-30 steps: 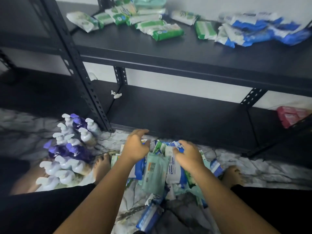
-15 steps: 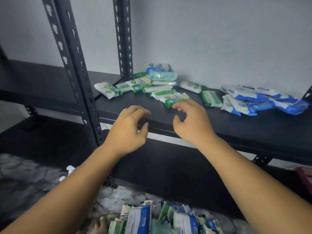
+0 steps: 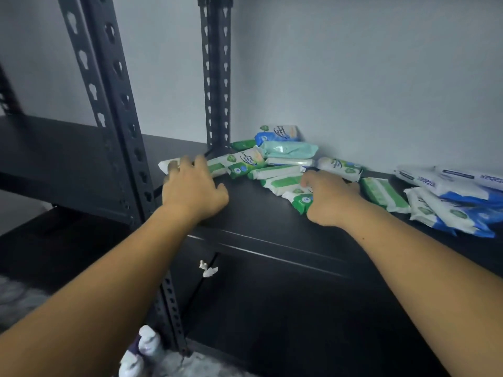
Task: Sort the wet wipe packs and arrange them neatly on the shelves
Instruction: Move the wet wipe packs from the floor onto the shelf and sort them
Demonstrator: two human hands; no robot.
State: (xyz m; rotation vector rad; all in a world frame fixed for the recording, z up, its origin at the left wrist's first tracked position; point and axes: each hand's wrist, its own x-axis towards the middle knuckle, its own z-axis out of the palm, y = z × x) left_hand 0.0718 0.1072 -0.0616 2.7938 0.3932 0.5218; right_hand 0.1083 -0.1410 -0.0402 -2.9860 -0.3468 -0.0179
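Wet wipe packs lie loose on the black middle shelf (image 3: pixel 258 221). A heap of green-and-white packs (image 3: pixel 280 172) with a teal pack (image 3: pixel 288 149) on top sits in the back corner. Blue-and-white packs (image 3: pixel 457 197) are piled at the right, and a green pack (image 3: pixel 381 190) lies between the two groups. My left hand (image 3: pixel 190 186) reaches over the leftmost white pack (image 3: pixel 164 165), its fingers touching it. My right hand (image 3: pixel 329 197) rests on a green-and-white pack (image 3: pixel 298 198) at the front of the heap, with its fingertips hidden.
A slotted black upright (image 3: pixel 117 118) stands just left of my left hand and a rear post (image 3: pixel 216 77) behind the heap. Another dark shelf (image 3: pixel 54 148) extends left. A lower shelf (image 3: pixel 272 308) lies below. White pump bottles (image 3: pixel 144 346) stand on the floor.
Both hands rose from the pile of packs on the floor to the middle shelf and moved forward onto the packs there. The view tilted up, so the floor pile is out of sight.
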